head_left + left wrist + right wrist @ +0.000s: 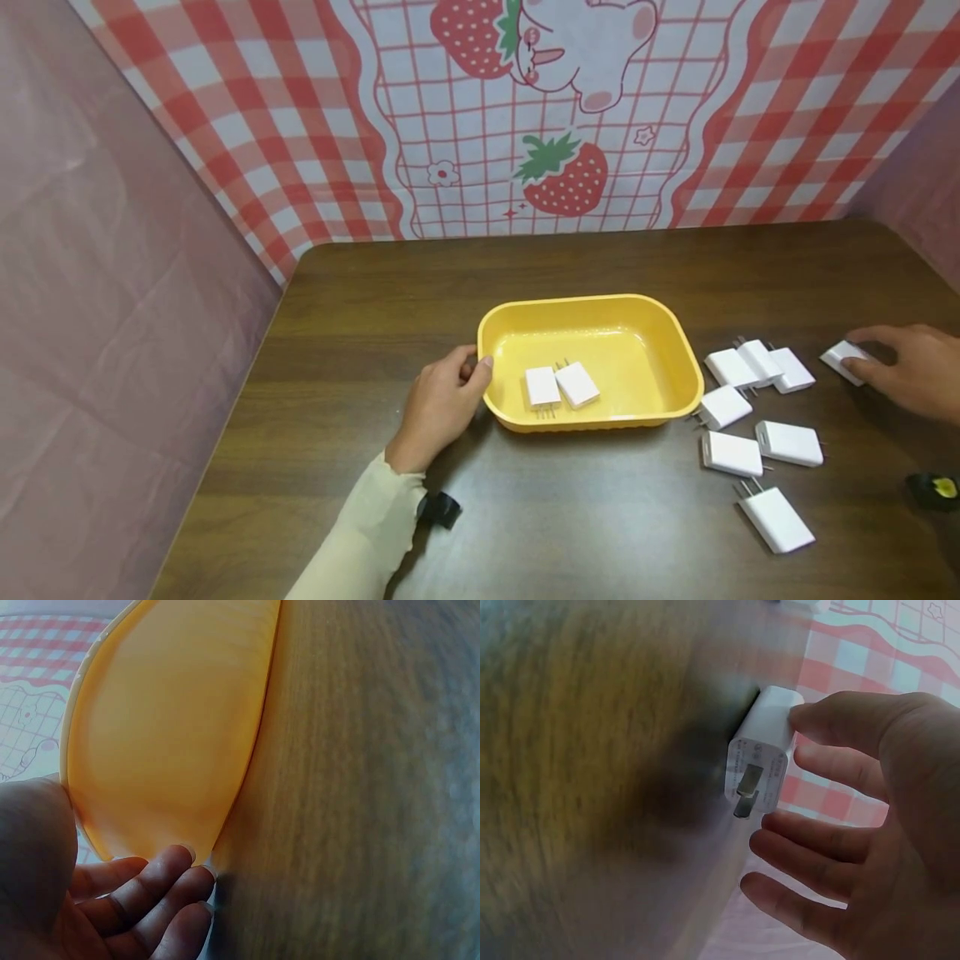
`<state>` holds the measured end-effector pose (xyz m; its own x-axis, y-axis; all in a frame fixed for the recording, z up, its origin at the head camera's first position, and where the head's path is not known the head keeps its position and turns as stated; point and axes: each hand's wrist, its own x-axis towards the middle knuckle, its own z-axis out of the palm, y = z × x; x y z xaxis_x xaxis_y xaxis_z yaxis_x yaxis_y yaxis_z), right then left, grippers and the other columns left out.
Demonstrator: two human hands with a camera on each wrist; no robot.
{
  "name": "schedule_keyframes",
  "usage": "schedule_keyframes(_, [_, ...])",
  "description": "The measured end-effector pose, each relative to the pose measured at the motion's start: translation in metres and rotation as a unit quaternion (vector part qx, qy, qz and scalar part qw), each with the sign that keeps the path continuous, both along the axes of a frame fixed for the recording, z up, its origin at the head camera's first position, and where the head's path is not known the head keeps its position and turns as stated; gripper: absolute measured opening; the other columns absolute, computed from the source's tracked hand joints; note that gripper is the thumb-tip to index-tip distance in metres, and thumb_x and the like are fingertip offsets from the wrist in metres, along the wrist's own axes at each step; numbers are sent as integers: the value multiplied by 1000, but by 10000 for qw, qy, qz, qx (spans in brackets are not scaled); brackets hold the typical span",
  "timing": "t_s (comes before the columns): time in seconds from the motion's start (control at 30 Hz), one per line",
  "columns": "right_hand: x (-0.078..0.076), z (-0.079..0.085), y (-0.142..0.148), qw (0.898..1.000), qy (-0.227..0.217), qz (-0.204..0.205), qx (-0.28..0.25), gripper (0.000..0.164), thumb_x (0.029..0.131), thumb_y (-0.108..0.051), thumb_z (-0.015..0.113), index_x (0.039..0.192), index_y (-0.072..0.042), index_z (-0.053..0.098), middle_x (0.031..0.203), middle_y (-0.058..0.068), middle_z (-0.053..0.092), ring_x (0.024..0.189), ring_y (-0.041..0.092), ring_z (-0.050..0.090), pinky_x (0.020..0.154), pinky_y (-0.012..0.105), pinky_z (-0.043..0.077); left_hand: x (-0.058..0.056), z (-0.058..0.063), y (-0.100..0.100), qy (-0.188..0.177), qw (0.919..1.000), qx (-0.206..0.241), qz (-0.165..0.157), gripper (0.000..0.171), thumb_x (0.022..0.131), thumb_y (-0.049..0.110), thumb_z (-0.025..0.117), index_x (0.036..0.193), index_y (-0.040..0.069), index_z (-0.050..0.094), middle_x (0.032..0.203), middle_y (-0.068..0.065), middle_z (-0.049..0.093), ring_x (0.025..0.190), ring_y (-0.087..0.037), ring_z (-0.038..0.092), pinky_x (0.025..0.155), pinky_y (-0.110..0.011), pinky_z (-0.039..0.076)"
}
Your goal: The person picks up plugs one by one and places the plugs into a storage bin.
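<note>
A yellow plastic basin (pixel 592 304) stands mid-table with two white charger plugs (pixel 577 384) lying in it, prongs showing. My left hand (pixel 442 408) holds its left end, the thumb at the rim and the fingers against the outer wall, as the left wrist view shows. Off to the far right, my right hand (pixel 915 371) pinches a white charger plug (pixel 761 742) between thumb and finger; it lies at the table surface. In the right wrist view its two flat prongs face the camera, and the other fingers are spread beside it.
Several more white charger plugs (pixel 776 518) lie loose on the brown wooden table (pixel 337 333), right of the basin, some touching or overlapping. A checked strawberry-print cloth (pixel 300 125) hangs behind the table. Pinkish cloth (pixel 112 292) hangs at the left.
</note>
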<state>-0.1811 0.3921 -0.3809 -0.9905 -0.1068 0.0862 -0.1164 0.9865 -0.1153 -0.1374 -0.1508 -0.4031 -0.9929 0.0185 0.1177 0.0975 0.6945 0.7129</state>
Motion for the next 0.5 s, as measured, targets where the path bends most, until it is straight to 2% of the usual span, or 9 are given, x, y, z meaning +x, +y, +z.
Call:
schedule_keyframes(0.13, [-1,-2,0,9998,14,179,30,39,82,-14,77,107,10,60,91,40,59,72,48,58,66,60,43,0,0,0,-47,10000,0,6,39,99,41,57,122,11,69,79,6,61,70,-15,56,68,-35,47])
schedule_keyframes(0.27, [0,-2,-4,9996,14,289,29,38,81,-11,76,107,11,59,84,34,61,65,37,57,60,53,42,0,0,0,-79,10000,-40,10,39,99,42,56,122,12,69,79,7,61,70,-14,57,68,-35,47])
schedule_keyframes(0.33, [0,-3,-4,9992,52,400,0,38,82,-10,75,109,10,58,84,34,62,65,39,59,59,52,42,0,0,0,-71,10000,-50,14,39,99,42,56,121,13,69,78,7,60,70,-14,56,68,-35,47])
schedule_keyframes(0.5, [0,-7,-4,9977,-4,682,38,38,81,-6,73,112,8,57,82,33,62,69,46,60,62,60,44,0,0,0,-103,9999,-65,29,40,99,44,55,122,14,69,76,7,59,69,-14,56,68,-35,46])
